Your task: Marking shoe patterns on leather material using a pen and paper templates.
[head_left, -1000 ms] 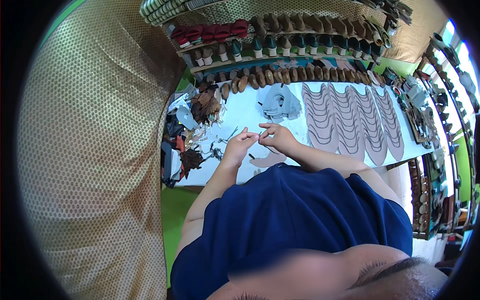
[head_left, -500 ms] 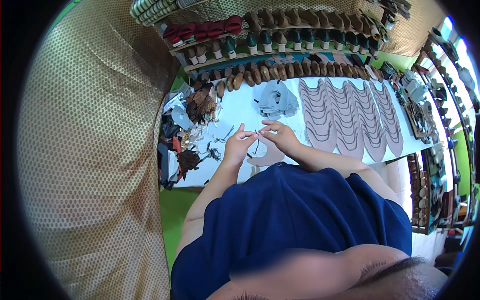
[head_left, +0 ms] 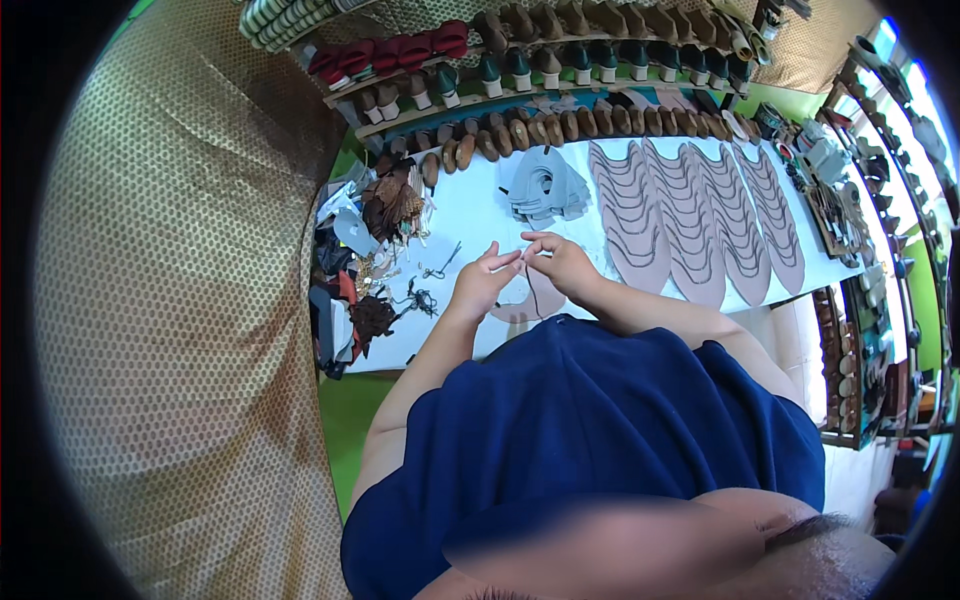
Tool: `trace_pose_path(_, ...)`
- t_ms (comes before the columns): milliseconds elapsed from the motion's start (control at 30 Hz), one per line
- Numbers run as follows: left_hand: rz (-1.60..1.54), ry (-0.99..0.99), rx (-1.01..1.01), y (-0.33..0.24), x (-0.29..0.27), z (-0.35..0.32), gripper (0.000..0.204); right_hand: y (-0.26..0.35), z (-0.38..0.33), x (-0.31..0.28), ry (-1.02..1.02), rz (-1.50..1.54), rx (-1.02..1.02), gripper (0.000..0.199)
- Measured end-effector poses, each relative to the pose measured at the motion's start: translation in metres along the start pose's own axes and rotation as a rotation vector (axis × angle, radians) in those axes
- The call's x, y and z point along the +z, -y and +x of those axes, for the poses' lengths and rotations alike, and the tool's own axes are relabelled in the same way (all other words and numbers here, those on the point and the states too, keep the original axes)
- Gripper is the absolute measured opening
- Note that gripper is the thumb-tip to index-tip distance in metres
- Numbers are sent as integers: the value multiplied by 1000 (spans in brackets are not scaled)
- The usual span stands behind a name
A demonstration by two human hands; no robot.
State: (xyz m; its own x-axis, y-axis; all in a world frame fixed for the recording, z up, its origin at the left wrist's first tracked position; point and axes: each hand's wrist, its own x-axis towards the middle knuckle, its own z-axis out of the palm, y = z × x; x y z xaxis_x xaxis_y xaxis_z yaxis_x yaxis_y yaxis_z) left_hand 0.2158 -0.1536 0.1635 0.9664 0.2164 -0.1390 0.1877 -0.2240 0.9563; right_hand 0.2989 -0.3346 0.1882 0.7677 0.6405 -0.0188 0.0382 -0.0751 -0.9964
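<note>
My left hand (head_left: 484,283) and my right hand (head_left: 565,268) meet fingertip to fingertip over the near part of the white table. Between them is a thin dark cord (head_left: 532,289), pinched at its upper end. Its loose length hangs down by my right fingers toward my blue shirt. Both hands have thumb and forefinger closed; the very tip of the cord is too small to make out. Under the hands lies a curved beige-pink cut piece (head_left: 513,309), partly covered by them. Left of my left hand are tangled dark cords (head_left: 420,299).
A stack of grey cut pieces (head_left: 545,190) lies beyond my hands. Rows of beige pieces with dark wavy edges (head_left: 680,225) cover the table's right. Scraps and brown tassels (head_left: 392,205) heap at the left. Brown shoe lasts (head_left: 570,125) line the back, under shelves of shoes (head_left: 520,70).
The cord, held upright between both hands' fingertips before, now hangs lower and nearer my right hand. My hands remain close together; the view has shifted slightly.
</note>
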Motion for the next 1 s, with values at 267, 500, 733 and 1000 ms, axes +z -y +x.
trace_pose_path(267,1165,-38,97,132,-31,10,40,-17,1,-6,-93,53,-16,12)
trace_pose_path(500,1132,-75,210,171,-39,1,15,-6,-13,-9,-103,83,74,12)
trace_pose_path(733,1093,-151,327,184,-36,7,23,-19,-13,-9,-145,78,60,12)
trace_pose_path(1000,1132,-73,298,184,-38,8,12,-16,-18,-1,-159,37,70,14)
